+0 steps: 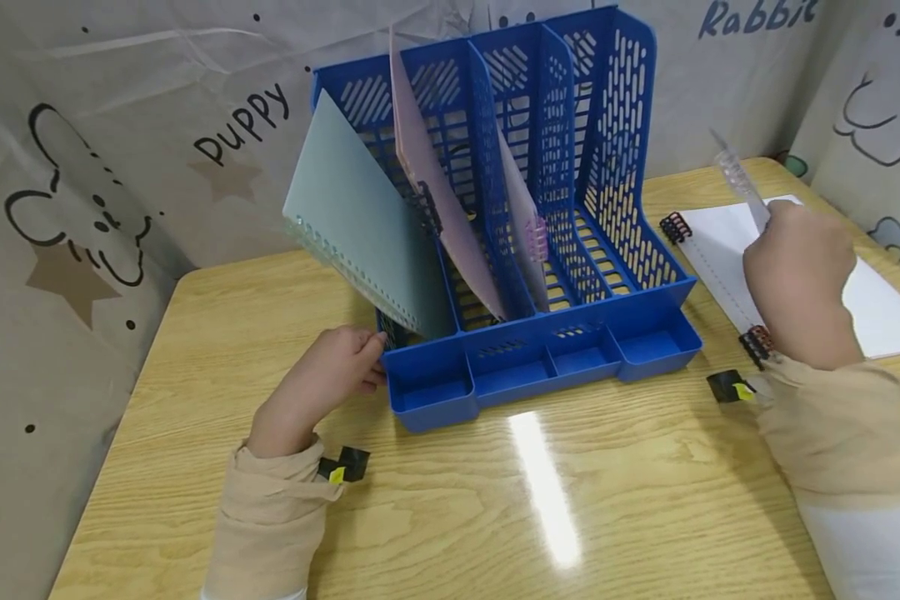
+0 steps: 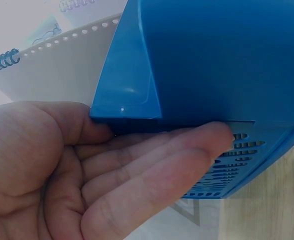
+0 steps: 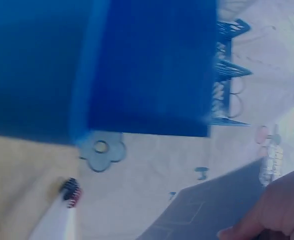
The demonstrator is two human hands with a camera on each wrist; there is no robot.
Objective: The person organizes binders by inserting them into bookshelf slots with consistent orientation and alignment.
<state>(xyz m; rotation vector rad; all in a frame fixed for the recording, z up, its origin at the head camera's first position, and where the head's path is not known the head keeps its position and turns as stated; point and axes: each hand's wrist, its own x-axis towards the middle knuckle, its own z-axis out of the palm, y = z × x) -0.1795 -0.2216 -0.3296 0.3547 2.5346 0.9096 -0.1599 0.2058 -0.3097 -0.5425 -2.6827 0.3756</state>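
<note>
A blue desktop file rack (image 1: 577,333) stands on the table, upright dividers at its back and shallow trays along its front. My left hand (image 1: 322,379) grips its front left corner, thumb at the rim and other fingers along the outer side in the left wrist view. At the right, my right hand (image 1: 802,283) holds up a thin spiral notebook (image 3: 207,200) with clear rings, seen nearly edge-on in the head view. Inside the rack lean a pale green notebook (image 1: 367,217), a pink notebook (image 1: 450,200) with black rings and a lilac-ringed notebook (image 1: 521,208).
Below the right hand, a white ring-bound notebook (image 1: 727,250) lies open-faced on the wooden table (image 1: 450,517). A printed cloth (image 1: 150,167) hangs behind and beside the table. Black camera mounts (image 1: 354,463) sit at both wrists.
</note>
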